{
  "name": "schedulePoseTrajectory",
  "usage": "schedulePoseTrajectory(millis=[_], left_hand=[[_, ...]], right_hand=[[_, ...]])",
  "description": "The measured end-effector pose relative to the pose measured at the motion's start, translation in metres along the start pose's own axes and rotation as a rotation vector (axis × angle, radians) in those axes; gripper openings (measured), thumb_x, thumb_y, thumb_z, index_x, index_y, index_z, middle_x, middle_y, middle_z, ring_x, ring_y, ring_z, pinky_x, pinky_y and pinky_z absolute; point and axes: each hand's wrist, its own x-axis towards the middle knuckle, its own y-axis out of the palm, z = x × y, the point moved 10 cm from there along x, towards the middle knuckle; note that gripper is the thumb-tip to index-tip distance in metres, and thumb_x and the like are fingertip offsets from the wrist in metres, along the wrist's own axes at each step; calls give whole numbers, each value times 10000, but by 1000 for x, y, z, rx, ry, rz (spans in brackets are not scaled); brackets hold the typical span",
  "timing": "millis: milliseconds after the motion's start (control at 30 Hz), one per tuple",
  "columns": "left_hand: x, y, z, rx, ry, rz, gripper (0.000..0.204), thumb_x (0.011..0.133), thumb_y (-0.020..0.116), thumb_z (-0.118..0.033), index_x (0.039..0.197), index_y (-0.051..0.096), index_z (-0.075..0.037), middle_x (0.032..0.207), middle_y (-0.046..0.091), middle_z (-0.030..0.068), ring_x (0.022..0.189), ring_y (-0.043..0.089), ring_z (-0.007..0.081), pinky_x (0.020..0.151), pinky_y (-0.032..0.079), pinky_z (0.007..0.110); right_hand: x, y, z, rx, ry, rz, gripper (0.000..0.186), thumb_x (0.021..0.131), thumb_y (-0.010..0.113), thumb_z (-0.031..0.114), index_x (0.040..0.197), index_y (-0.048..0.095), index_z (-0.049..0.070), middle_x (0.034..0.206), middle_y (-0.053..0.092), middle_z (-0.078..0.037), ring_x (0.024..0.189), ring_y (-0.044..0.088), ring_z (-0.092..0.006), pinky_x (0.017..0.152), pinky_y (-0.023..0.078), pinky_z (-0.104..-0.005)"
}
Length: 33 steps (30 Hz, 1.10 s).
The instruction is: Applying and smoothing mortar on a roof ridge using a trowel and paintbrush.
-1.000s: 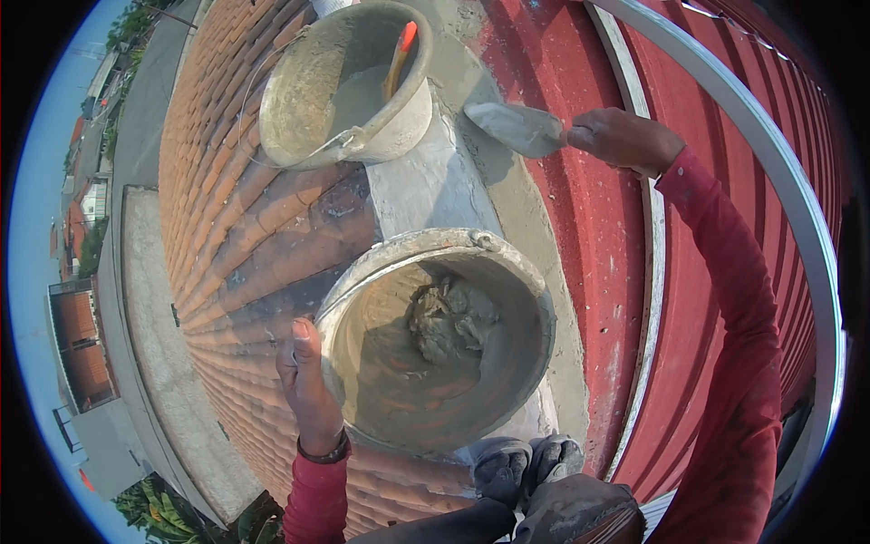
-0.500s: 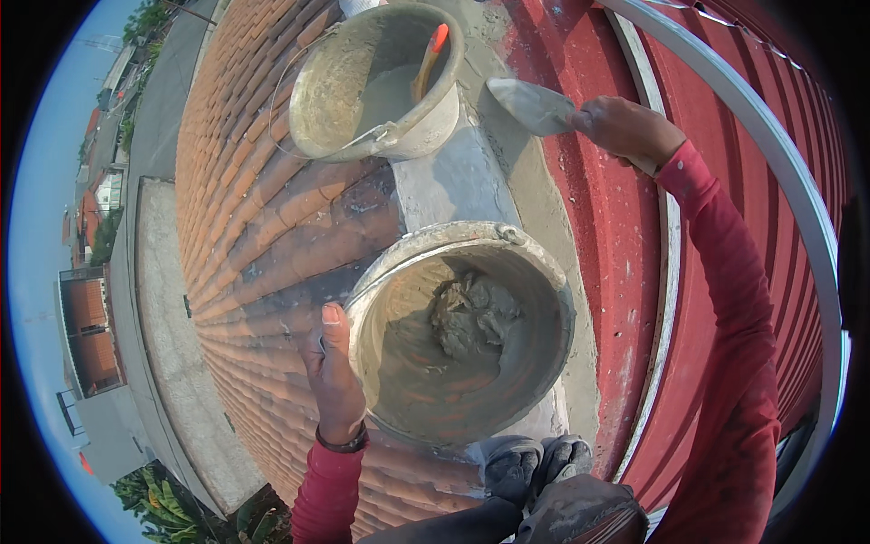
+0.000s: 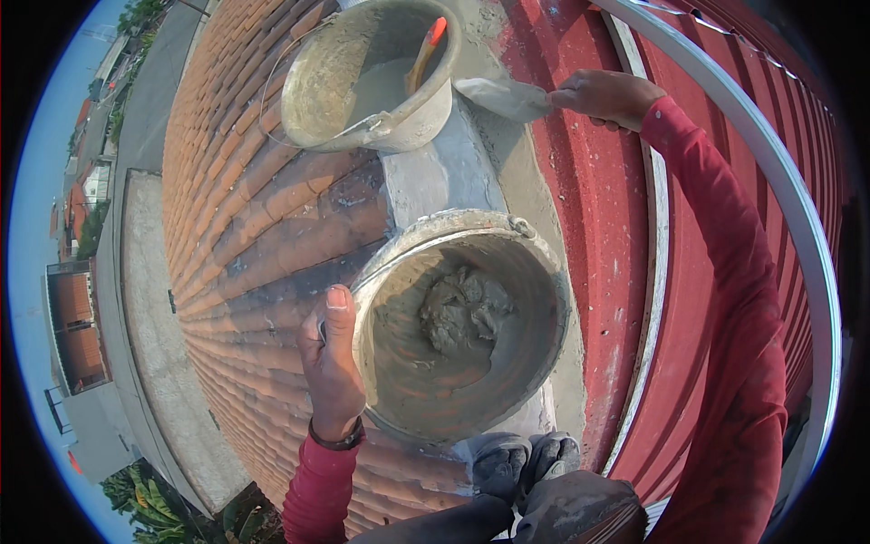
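Head view: at the near edge, dark shoes (image 3: 524, 464) are pointing away. Beyond them, the left hand (image 3: 333, 374) is resting by the left rim of the near bucket (image 3: 435, 230), thumb raised; whether its fingers are gripping is unclear. Grey mortar (image 3: 467, 313) is lying inside. Farther right, the right hand (image 3: 605, 98) is gripping a trowel (image 3: 504, 99) above a mortar strip (image 3: 528, 181), just right of the far bucket (image 3: 419, 130), where an orange-tipped handle (image 3: 423, 63) is leaning.
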Motion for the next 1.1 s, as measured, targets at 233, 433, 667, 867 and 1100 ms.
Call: schedulePoseTrajectory(millis=[233,433,667,867,1100], left_hand=[[0,20,2,-53,-24,104,369,1058,474,-331,834,579,-58,799,507,-65,763,414,45,690,358,217],[4,-7,3,38,-11,-20,380,1060,464,-336,837,580,-51,796,500,-53,763,415,50,691,360,219],[4,33,-10,24,-22,84,399,1061,460,-348,867,608,-33,798,507,-55,768,417,47,700,357,224],[-3,14,-14,48,64,81,407,1065,450,-344,876,609,-21,792,515,-60,767,420,40,690,361,227],[1,16,0,-48,5,77,401,1069,442,-333,882,608,-19,799,513,-66,759,420,34,686,363,217]], right_hand=[[-16,18,2,-494,-669,-600,266,1009,478,215,1108,631,20,781,591,-91,547,597,-202,433,511,-351],[-38,23,28,-789,-644,-531,560,747,692,26,1281,526,38,899,620,-113,852,652,-263,754,573,-336],[103,12,-51,-167,-113,-299,403,825,637,5,1215,542,48,957,638,-130,859,652,-280,705,592,-341],[3,4,-34,540,100,-82,434,965,475,507,963,539,78,643,490,-25,444,475,-108,372,413,-306],[48,38,-32,1034,96,47,420,988,456,502,838,483,111,638,479,35,456,461,-37,378,408,-237]])
